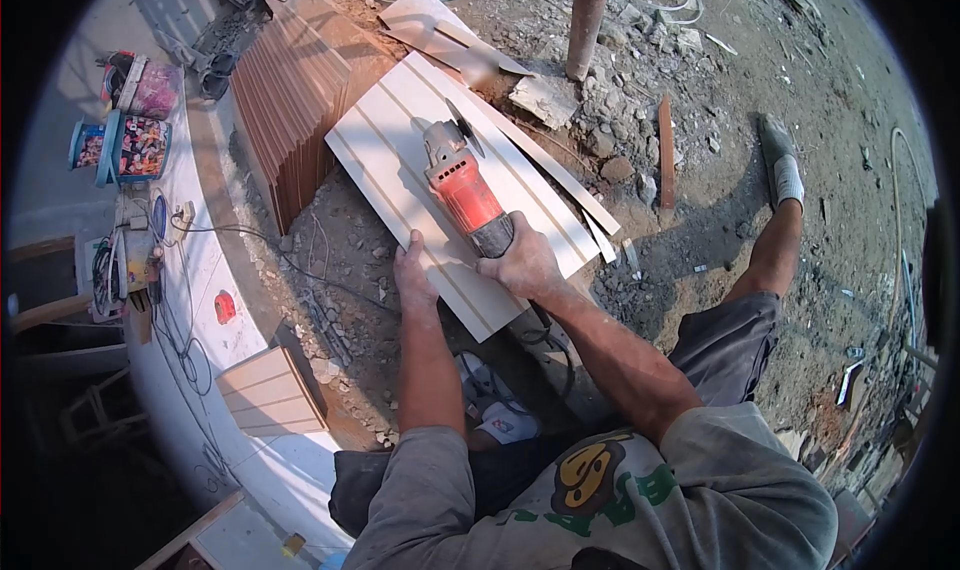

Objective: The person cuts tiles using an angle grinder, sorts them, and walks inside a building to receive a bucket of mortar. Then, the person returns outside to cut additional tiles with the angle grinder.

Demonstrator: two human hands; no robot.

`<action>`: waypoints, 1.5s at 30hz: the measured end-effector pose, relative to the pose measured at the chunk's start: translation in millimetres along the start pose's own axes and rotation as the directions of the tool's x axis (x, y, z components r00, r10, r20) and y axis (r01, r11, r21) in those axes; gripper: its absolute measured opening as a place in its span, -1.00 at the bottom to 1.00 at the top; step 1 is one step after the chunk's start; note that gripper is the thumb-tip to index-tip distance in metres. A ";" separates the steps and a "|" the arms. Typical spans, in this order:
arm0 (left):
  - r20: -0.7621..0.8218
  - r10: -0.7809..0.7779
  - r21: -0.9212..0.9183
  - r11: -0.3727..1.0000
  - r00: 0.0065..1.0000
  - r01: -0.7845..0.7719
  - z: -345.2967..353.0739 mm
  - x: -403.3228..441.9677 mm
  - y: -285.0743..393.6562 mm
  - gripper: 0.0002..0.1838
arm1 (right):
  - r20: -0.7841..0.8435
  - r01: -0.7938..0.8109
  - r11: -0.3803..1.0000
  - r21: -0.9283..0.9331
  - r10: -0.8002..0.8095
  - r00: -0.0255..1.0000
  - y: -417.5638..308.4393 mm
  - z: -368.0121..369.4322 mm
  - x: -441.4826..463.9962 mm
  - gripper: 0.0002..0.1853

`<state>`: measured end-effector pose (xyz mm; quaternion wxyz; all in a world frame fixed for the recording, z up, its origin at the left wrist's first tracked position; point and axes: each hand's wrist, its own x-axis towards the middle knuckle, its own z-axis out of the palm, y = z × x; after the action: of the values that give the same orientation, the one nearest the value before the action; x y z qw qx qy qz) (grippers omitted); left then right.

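Observation:
A red and black angle grinder (467,195) lies over a pale striped tile (375,140), its thin disc (466,128) at the far end. My right hand (525,262) is wrapped round the black rear of the grinder. My left hand (414,272) grips the tile's near left edge, thumb up along the rim and the other fingers mostly hidden. Narrow cut strips (570,185) lie along the tile's right side. Whether the disc touches the tile or is spinning, I cannot tell.
Stacked brown-edged tiles (290,100) stand at the left, and another striped tile (268,395) lies lower left. A metal post (588,25) rises behind rubble (625,120). Cables (185,320), a red tape measure (225,307) and patterned buckets (138,148) sit on the left ledge.

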<state>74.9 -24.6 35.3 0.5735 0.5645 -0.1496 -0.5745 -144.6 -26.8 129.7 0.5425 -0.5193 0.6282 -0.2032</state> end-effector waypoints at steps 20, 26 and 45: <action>-0.174 0.086 0.369 0.929 0.981 -0.016 20.0 -0.8 10.6 -0.31 | -0.009 0.036 0.997 -0.069 -0.037 0.999 3.2 -11.6 8.4 -0.33; -0.271 0.264 0.534 0.841 0.926 -0.084 21.9 -6.8 -6.2 -0.16 | 0.046 -0.016 0.991 -0.136 0.023 0.999 5.9 -18.0 -4.8 -0.31; -0.009 -0.171 0.161 0.972 0.985 0.170 4.4 27.5 27.2 -0.41 | 0.015 0.130 0.974 -0.187 -0.129 0.992 -41.0 -16.7 93.2 -0.25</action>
<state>92.7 -57.6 45.9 0.4742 0.6182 -0.1480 -0.6091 -129.8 -128.8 125.0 0.4777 -0.6082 0.6086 -0.1774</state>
